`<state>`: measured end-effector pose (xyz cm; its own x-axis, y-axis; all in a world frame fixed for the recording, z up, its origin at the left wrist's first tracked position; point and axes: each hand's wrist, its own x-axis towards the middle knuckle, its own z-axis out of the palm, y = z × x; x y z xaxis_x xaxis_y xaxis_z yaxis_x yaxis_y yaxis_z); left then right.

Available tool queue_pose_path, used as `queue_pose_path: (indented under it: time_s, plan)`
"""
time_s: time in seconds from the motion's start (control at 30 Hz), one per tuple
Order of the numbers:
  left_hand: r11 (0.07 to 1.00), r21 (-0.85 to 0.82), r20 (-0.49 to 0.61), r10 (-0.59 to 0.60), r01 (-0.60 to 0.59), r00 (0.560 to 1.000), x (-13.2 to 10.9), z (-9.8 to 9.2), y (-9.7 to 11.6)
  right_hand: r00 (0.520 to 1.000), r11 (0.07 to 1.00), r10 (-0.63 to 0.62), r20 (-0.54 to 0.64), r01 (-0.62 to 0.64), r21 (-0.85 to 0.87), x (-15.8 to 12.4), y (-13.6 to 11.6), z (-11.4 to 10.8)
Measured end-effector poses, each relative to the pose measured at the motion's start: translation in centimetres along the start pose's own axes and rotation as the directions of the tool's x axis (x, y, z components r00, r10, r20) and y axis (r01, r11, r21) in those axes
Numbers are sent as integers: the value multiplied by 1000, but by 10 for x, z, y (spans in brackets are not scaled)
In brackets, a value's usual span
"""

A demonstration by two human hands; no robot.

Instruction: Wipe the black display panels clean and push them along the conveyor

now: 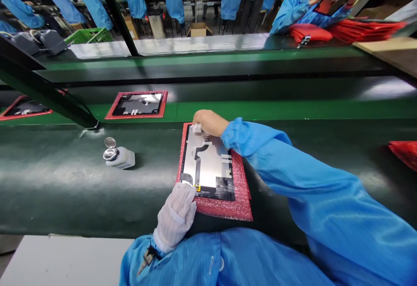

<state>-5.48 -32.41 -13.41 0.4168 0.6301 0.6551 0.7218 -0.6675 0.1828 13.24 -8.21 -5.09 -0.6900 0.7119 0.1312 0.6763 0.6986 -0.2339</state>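
Observation:
A flat screen panel [208, 164], silver-backed with black edges and tape pieces, lies on red bubble wrap [241, 195] before me. My right hand [211, 122], bare, is closed around a small white wipe [196, 128] at the panel's far left corner. My left hand [177, 212] wears a white striped glove. Its fingers are pressed together and grip the near left corner of the panel, beside a small yellow label [197, 188]. Left of the panel stands a white pump bottle [121, 157], its metal lid flipped up.
More panels on red wrap sit on the green strip, one [138, 104] ahead left, another [28, 106] farther left. A dark post [61, 99] rises at left. Red wrap [404, 152] lies at right. A co-worker [293, 10] and red bags [365, 30] are across the line.

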Motion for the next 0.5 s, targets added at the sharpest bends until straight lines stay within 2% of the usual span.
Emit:
queue_pose_path:
  time_s: [0.1, 0.17, 0.27, 0.37, 0.43, 0.5]
  plan:
    - [999, -15, 16, -33, 33, 999, -2, 3, 1, 988, 996, -86, 126, 90, -27, 18, -3, 10]
    - [999, -28, 12, -41, 41, 999, -3, 5, 1, 986, 993, -100, 136, 107, -45, 11, 4, 12]
    - [998, -39, 5, -39, 40, 999, -6, 8, 1, 989, 995, -93, 114, 97, -34, -17, 25, 5]
    - [998, -37, 23, -42, 43, 999, -4, 3, 1, 992, 998, -56, 116, 60, -31, -51, 45, -11]
    - [1000, 11, 6, -17, 17, 1000, 6, -4, 2, 994, 999, -10, 110, 14, -35, -71, 50, -26]
    - [994, 108, 38, 2, -6, 999, 25, -11, 3, 999, 999, 49, 18, -49, 14, -90, 47, -40]
